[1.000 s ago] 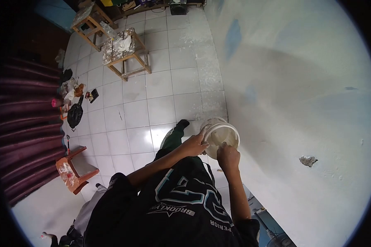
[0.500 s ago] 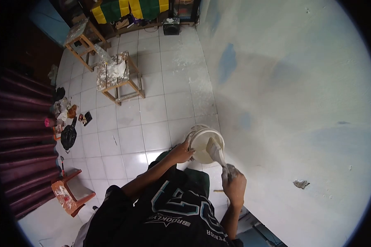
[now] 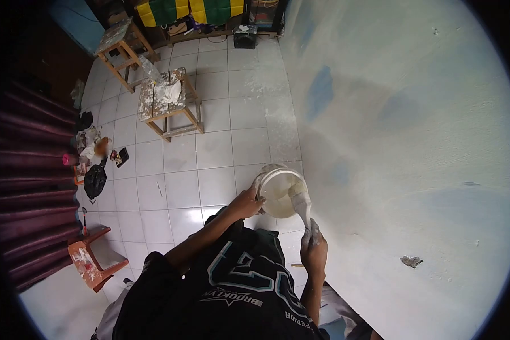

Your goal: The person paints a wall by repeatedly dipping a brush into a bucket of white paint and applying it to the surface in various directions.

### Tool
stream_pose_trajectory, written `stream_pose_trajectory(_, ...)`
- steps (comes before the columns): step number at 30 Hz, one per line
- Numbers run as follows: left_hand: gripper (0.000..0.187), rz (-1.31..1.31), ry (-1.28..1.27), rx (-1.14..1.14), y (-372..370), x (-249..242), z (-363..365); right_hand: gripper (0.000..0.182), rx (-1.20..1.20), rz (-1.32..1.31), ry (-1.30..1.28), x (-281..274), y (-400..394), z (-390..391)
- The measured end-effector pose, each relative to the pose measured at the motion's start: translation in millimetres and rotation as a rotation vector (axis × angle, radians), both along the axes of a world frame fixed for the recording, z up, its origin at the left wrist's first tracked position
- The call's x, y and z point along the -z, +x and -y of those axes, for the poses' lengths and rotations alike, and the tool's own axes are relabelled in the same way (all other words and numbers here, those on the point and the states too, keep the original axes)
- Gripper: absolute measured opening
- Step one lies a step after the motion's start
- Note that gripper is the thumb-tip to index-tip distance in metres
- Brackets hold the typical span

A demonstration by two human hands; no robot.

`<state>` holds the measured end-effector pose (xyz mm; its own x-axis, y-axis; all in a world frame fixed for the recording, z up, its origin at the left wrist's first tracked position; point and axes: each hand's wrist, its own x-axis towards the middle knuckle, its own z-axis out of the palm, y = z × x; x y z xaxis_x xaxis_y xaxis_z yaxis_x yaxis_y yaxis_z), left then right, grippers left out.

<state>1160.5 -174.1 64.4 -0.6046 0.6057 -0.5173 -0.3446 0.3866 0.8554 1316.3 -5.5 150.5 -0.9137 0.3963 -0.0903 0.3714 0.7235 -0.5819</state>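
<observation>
My left hand grips the side of a white paint bucket, its fingers wrapped around the rim. Pale paint covers the inside of the bucket. In my right hand is the handle of a paintbrush, whose bristles dip inside the bucket against its right side. White smears coat the brush handle and my right fingers. Close on the right rises a patchy white wall with bluish spots.
Two paint-spattered wooden stools stand ahead on the tiled floor. An orange plastic stool is at lower left, near a maroon curtain. A black plastic bag and scattered items lie beside the curtain.
The brush has moved lower into the bucket, its bristles now at the right inner side. My right hand has shifted slightly left, and the view has turned a little.
</observation>
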Motion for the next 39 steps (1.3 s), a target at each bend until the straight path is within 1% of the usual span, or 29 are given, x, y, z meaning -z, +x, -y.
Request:
stream_pose_trajectory(3, 0.066, -0.024, -0.014, 0.001, 1, 5, 7, 0.026, -0.043, -0.034, 0.024, 5, 0, 4)
stream_pose_trajectory(6, 0.067, -0.05, -0.066, -0.001, 0, 12, 13, 0.029, 0.001, -0.086, 0.021, 4, 3, 14)
stream_pose_trajectory(7, 0.068, -0.056, -0.094, -0.002, 0, 12, 14, 0.031, -0.039, -0.178, 0.033, 17, 6, 15)
stream_pose_trajectory(9, 0.068, -0.119, -0.086, 0.015, 2, 13, 15, 0.034, -0.093, -0.038, 0.107, 23, 6, 20)
stream_pose_trajectory(12, 0.066, -0.153, -0.106, 0.027, 2, 7, 16, 0.029, -0.032, -0.004, 0.026, 13, 4, 29)
stream_pose_trajectory(15, 0.065, -0.112, -0.124, 0.034, 1, -12, 17, 0.03, 0.007, -0.059, 0.007, 10, 5, 39)
stream_pose_trajectory(18, 0.064, -0.093, -0.114, 0.05, 1, -14, 15, 0.03, -0.026, 0.022, 0.037, 21, 7, 40)
stream_pose_trajectory(21, 0.064, -0.074, -0.07, 0.032, 4, -2, 15, 0.03, 0.028, -0.182, 0.058, 17, 10, 44)
stream_pose_trajectory(23, 0.063, -0.068, -0.055, 0.032, 5, 4, 13, 0.029, 0.003, -0.066, 0.076, 18, 9, 40)
stream_pose_trajectory(24, 0.063, -0.069, -0.061, 0.038, 6, -2, 13, 0.029, -0.005, -0.006, 0.084, 19, 10, 39)
stream_pose_trajectory(27, 0.063, -0.058, -0.064, 0.056, 3, 0, 11, 0.029, 0.04, -0.16, 0.094, 21, 19, 38)
stream_pose_trajectory(30, 0.063, -0.008, -0.053, 0.021, 8, -1, 9, 0.031, -0.005, -0.087, 0.09, 13, 17, 33)
stream_pose_trajectory(31, 0.063, 0.007, -0.047, -0.003, 6, -4, 6, 0.031, 0.017, -0.138, 0.101, 13, 20, 31)
stream_pose_trajectory(33, 0.067, 0.079, -0.056, 0.019, -1, -9, 1, 0.033, 0.053, -0.236, 0.116, 14, 30, 32)
stream_pose_trajectory(34, 0.069, 0.123, -0.064, 0.034, 0, -10, 0, 0.034, -0.017, -0.32, 0.157, 11, 28, 28)
stream_pose_trajectory(37, 0.062, 0.048, 0.056, 0.003, 1, 0, -9, 0.034, -0.03, -0.127, 0.126, 24, 32, 15)
stream_pose_trajectory(38, 0.062, 0.043, 0.065, 0.017, -1, -1, -12, 0.033, -0.006, -0.277, 0.127, 23, 30, 16)
stream_pose_trajectory(39, 0.061, 0.041, 0.072, 0.026, -2, -3, -14, 0.033, 0.001, -0.303, 0.132, 21, 29, 15)
